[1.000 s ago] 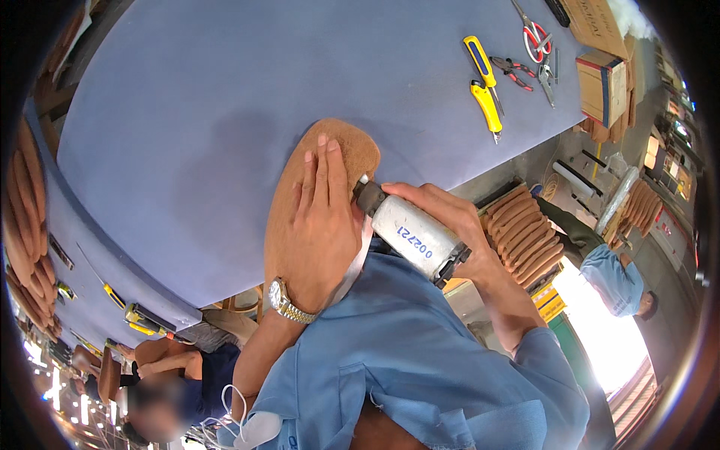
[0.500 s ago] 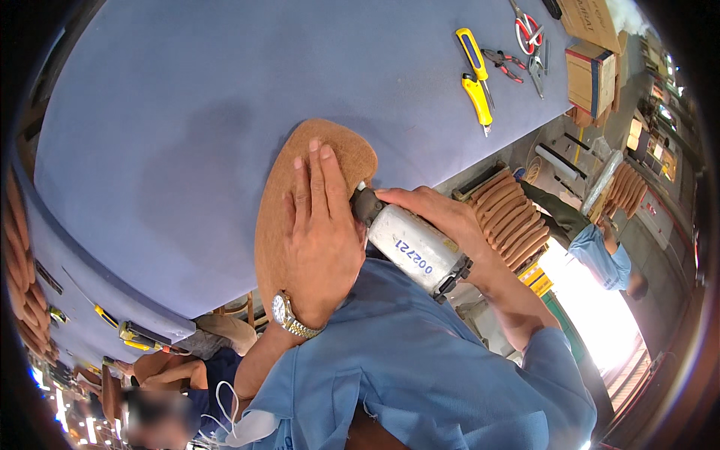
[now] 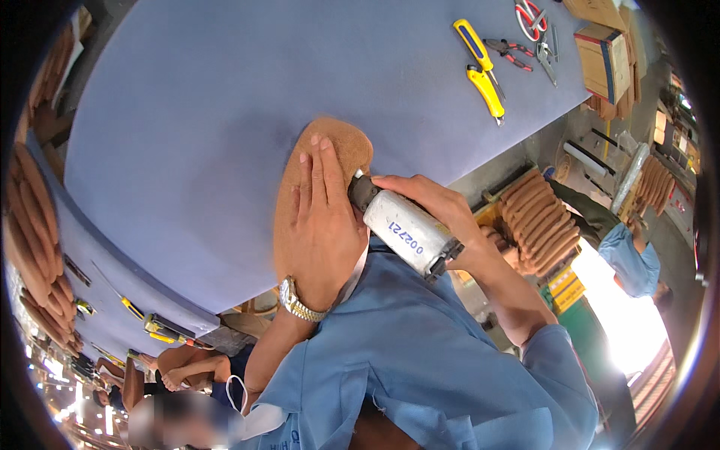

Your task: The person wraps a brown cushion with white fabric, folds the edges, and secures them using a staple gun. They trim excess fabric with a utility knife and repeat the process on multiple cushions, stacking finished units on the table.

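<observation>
A brown fabric-covered pad (image 3: 349, 146) with a rounded far end rests at the near edge of the blue-grey table. My left hand (image 3: 322, 236), with a metal watch at its wrist, lies flat on the pad, fingers stretched out; its thumb is hidden. In my right hand (image 3: 442, 210) is a staple gun (image 3: 403, 229) with a silver body and black head. The head sits against the pad's right edge, beside my left hand. My right fingers are mostly hidden behind the tool.
A yellow utility knife (image 3: 486, 91), a yellow-blue screwdriver (image 3: 472, 43), pliers (image 3: 511, 52) and red-handled scissors (image 3: 531, 21) lie at the far right of the table (image 3: 187, 90). Stacked brown pads (image 3: 536, 221) stand on the right. Other people work at lower left and right.
The view has turned slightly, so the tools and stacked pads appear farther right. The pad looks narrower. Both hands keep their places, the staple gun still at the pad's edge.
</observation>
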Demonstrator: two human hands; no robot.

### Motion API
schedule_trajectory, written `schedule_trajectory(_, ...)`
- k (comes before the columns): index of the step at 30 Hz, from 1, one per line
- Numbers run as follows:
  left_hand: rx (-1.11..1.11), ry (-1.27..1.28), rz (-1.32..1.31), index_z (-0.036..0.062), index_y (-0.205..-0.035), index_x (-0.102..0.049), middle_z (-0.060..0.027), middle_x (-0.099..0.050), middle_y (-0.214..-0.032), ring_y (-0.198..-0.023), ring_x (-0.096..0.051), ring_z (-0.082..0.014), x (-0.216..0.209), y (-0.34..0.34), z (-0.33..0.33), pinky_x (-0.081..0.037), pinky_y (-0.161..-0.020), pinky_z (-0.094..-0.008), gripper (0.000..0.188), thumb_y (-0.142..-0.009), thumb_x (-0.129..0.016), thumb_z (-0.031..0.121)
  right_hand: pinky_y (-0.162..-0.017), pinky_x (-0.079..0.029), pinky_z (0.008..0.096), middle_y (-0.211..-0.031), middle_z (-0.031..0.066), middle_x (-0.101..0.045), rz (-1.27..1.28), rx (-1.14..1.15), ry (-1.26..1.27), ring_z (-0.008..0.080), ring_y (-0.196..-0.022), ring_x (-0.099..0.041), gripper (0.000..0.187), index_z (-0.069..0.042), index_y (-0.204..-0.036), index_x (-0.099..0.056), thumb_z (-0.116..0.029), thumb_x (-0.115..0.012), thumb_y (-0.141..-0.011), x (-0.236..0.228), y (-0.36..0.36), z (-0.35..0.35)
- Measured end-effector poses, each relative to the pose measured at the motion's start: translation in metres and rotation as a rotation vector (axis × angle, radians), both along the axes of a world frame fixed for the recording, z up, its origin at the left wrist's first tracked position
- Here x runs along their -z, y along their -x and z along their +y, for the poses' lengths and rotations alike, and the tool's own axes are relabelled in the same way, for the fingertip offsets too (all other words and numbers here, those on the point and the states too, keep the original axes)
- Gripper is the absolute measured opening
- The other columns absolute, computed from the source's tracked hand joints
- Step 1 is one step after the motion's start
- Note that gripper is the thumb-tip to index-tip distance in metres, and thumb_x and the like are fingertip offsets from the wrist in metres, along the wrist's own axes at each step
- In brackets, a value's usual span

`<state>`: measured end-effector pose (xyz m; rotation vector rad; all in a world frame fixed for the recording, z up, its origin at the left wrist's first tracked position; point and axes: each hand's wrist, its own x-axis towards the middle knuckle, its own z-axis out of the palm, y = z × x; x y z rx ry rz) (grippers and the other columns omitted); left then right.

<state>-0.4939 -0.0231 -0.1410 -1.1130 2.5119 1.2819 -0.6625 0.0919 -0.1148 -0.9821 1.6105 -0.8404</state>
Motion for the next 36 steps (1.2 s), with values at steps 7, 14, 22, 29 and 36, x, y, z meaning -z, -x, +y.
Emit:
schedule_trajectory(7,-0.018,-0.479,0.283,-0.0013,-0.164,-0.008,-0.0291,-0.016,-0.169,-0.159,-0.016,-0.0380,0.018,-0.043,-0.031,-0.021,-0.127,-0.0473,0.100,-0.090,-0.073,0.013,-0.098,-0.053,0.0410,-0.132,0.0167,-0.067,-0.014,0.042,0.134,0.0357,-0.115,-0.066,0.086,-0.009,-0.146,-0.056,-0.019,-0.082,-0.065,0.004,-0.009,0.010)
schedule_trajectory(14,-0.046,-0.017,0.088,-0.0068,-0.159,-0.023,-0.0356,-0.033,-0.159,-0.149,-0.033,-0.0491,0.012,-0.030,0.007,-0.032,-0.123,-0.0502,0.086,-0.088,-0.069,0.010,-0.101,-0.052,0.0439,-0.136,0.0187,-0.066,0.042,0.141,0.256,0.0394,-0.119,-0.065,0.089,-0.010,-0.148,-0.055,-0.015,-0.082,-0.063,0.017,-0.022,0.023)
schedule_trajectory(22,-0.115,-0.156,-0.059,-0.0070,-0.158,-0.024,-0.0315,-0.035,-0.160,-0.148,-0.037,-0.0477,0.000,-0.024,0.004,-0.034,-0.122,-0.0497,0.085,-0.087,-0.069,0.006,-0.094,-0.054,0.0412,-0.131,0.0170,-0.068,-0.044,0.069,0.213,0.0376,-0.110,-0.068,0.090,-0.011,-0.148,-0.056,-0.012,-0.083,-0.063,0.012,-0.017,0.031)
schedule_trajectory(29,-0.035,0.013,0.026,-0.0078,-0.158,-0.026,-0.0319,-0.037,-0.159,-0.148,-0.037,-0.0474,0.005,-0.026,0.007,-0.034,-0.123,-0.0485,0.086,-0.085,-0.069,0.004,-0.089,-0.054,0.0398,-0.119,0.0155,-0.071,-0.082,0.055,0.177,0.0349,-0.100,-0.069,0.085,-0.012,-0.148,-0.057,-0.014,-0.082,-0.066,0.011,-0.012,0.021)
schedule_trajectory(36,-0.044,0.031,-0.023,-0.0089,-0.157,-0.026,-0.0295,-0.037,-0.160,-0.148,-0.036,-0.0474,-0.002,-0.017,0.007,-0.038,-0.120,-0.0484,0.085,-0.084,-0.068,0.007,-0.088,-0.054,0.0396,-0.117,0.0147,-0.071,-0.010,0.010,0.056,0.0344,-0.100,-0.068,0.079,-0.012,-0.145,-0.059,-0.018,-0.082,-0.070,0.000,-0.007,0.008)
